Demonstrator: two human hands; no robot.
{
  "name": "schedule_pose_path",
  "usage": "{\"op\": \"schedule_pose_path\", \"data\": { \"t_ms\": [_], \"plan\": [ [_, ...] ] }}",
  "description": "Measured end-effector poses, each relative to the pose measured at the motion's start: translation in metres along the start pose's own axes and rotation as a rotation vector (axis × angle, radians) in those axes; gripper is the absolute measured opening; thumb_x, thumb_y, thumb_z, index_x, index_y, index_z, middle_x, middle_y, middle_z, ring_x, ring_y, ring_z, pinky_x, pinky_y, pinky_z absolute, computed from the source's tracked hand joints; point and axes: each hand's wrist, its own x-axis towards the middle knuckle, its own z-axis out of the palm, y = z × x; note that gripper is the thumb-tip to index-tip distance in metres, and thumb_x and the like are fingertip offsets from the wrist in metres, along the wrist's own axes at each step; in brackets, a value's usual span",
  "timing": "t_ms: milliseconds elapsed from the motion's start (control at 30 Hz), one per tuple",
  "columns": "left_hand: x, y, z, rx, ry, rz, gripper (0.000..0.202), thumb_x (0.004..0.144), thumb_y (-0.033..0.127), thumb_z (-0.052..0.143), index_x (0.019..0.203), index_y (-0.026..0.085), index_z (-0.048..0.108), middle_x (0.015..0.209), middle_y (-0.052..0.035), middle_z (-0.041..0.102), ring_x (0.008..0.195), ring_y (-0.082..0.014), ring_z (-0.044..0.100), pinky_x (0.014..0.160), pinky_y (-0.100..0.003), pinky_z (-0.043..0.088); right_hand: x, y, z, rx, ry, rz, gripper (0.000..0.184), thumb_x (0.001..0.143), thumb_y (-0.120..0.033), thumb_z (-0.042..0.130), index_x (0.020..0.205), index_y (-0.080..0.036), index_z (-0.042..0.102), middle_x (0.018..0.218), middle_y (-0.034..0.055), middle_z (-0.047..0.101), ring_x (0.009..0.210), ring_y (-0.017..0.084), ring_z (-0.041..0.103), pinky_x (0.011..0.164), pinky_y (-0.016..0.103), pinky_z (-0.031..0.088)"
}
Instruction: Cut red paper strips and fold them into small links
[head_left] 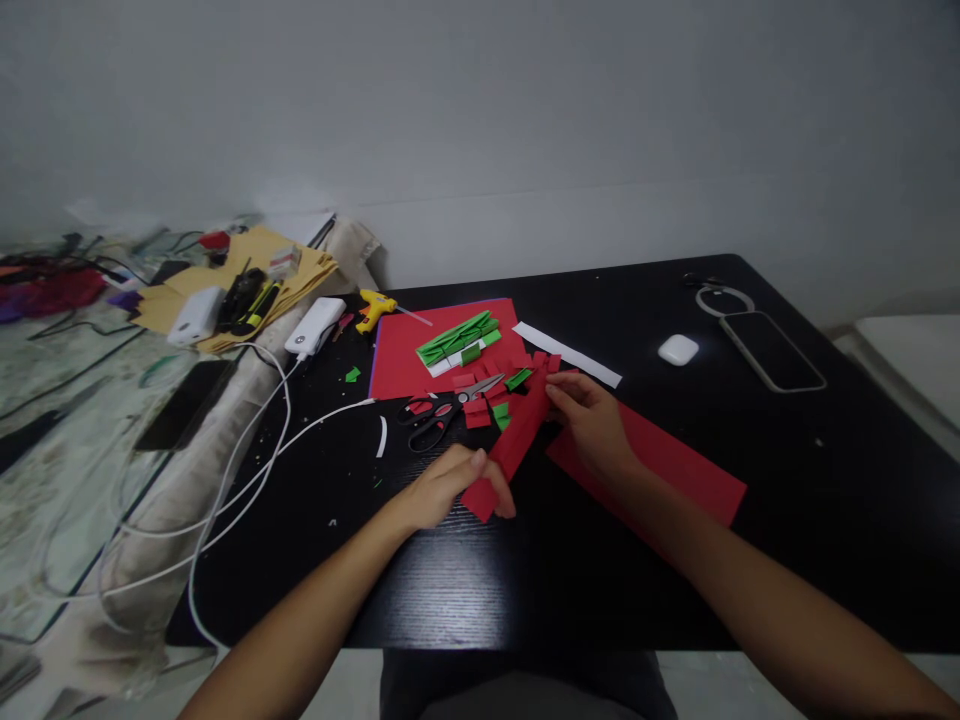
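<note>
My left hand [450,485] pinches the near end of a long folded red paper strip [517,435] above the black table [750,480]. My right hand [589,415] grips the strip's far end, fingers curled round it. The strip runs diagonally between both hands. Just behind it lie black-handled scissors [442,410], small red and green paper scraps [499,410], and a red sheet [442,350] carrying folded green strips [457,338]. Another red sheet [675,465] lies under my right wrist.
A white paper strip [568,353], yellow glue gun [376,308], white power bank [315,325] with white cables [247,470], earbud case [678,350] and phone [772,350] sit on the table. Left of the table lie envelopes, tools and clutter.
</note>
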Motion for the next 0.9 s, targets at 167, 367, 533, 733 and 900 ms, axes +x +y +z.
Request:
{"op": "schedule_pose_path", "data": {
  "t_ms": [167,367,533,733,900],
  "plan": [
    [0.001,0.004,-0.001,0.038,-0.042,-0.005,0.06,0.1,0.057,0.04,0.084,0.015,0.08,0.083,-0.0132,0.076,0.079,-0.0227,0.07,0.079,-0.033,0.052,0.0,-0.002,-0.001,0.033,0.012,0.028,0.026,0.069,-0.037,0.083,0.09,-0.025,0.074,0.084,0.0009,0.072,0.079,0.019,0.067,0.073,0.034,0.056],
    [0.003,-0.001,0.0,0.086,-0.085,-0.084,0.023,0.091,0.028,0.06,0.096,0.014,0.078,0.088,-0.0104,0.075,0.074,-0.0176,0.067,0.069,-0.027,0.052,-0.001,-0.005,0.002,0.118,-0.009,0.084,0.02,0.072,-0.034,0.08,0.09,-0.025,0.076,0.095,0.0015,0.073,0.084,0.019,0.068,0.077,0.034,0.057],
    [0.005,-0.008,0.001,0.142,-0.003,0.015,0.044,0.074,0.001,0.052,0.109,0.017,0.074,0.105,-0.0083,0.073,0.094,-0.0192,0.068,0.082,-0.029,0.052,-0.007,-0.006,0.007,0.202,-0.125,0.181,0.021,0.076,-0.028,0.067,0.094,-0.02,0.077,0.09,0.0056,0.076,0.079,0.02,0.07,0.073,0.034,0.058],
    [0.005,-0.007,0.003,0.125,0.096,0.05,0.037,0.078,0.002,0.055,0.109,0.015,0.07,0.103,-0.0078,0.069,0.089,-0.0183,0.068,0.078,-0.028,0.052,-0.012,-0.002,0.009,0.081,-0.271,0.162,0.037,0.068,-0.017,0.07,0.105,-0.021,0.075,0.093,0.005,0.078,0.082,0.02,0.073,0.075,0.034,0.058],
    [0.004,-0.007,0.006,-0.023,0.183,0.135,0.043,0.084,0.012,0.069,0.125,0.021,0.062,0.118,-0.0094,0.066,0.098,-0.0196,0.067,0.087,-0.032,0.053,-0.014,0.001,0.009,-0.091,-0.344,0.057,0.033,0.072,-0.026,0.077,0.105,-0.022,0.074,0.099,0.0049,0.077,0.084,0.019,0.072,0.078,0.035,0.058]
  ]
}}
